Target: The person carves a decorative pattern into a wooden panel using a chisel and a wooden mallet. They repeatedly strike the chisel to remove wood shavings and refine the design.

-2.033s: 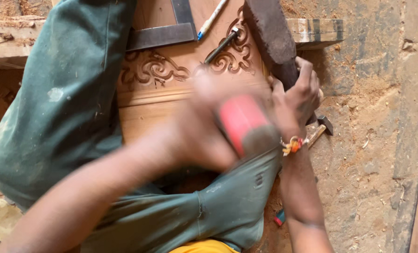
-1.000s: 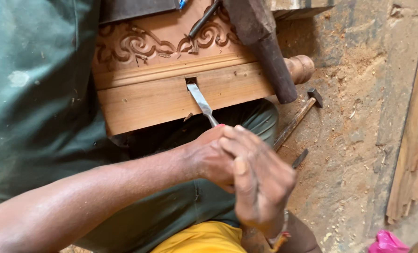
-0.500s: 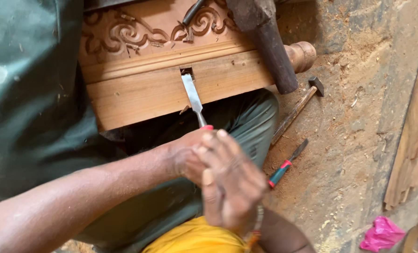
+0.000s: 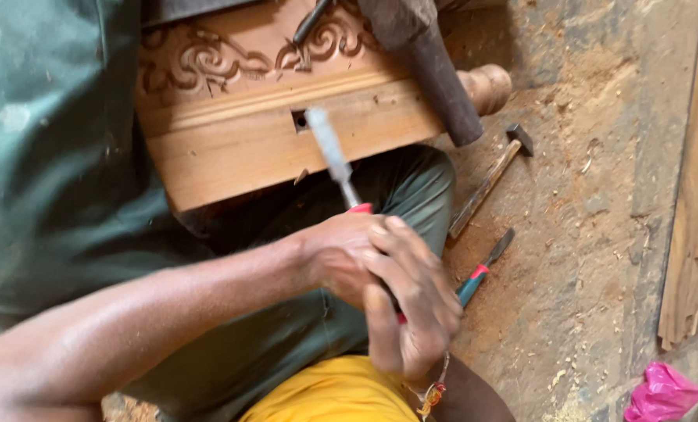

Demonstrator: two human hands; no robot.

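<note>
The grip of both hands, left hand [image 4: 341,254] and right hand [image 4: 411,301], was found closed around the red-handled chisel [image 4: 335,160], its blade set at the mortise [image 4: 300,119] in the carved board [image 4: 271,133], where a slip could be judged to gouge the moulding.

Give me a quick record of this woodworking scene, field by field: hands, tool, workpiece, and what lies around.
Left hand: wrapped round the chisel's red handle
Right hand: closed over the same handle, on top of the left
Chisel: blade blurred, tip at the slot
Slot: small square hole in the plain band of the board
Board: carved scrollwork on the far part, resting over the person's lap
Mallet: dark, lying across the board's right end
Hammer: on the dusty floor
Second chisel: on the floor, near the right hand
Pink bag: bottom right corner
</note>
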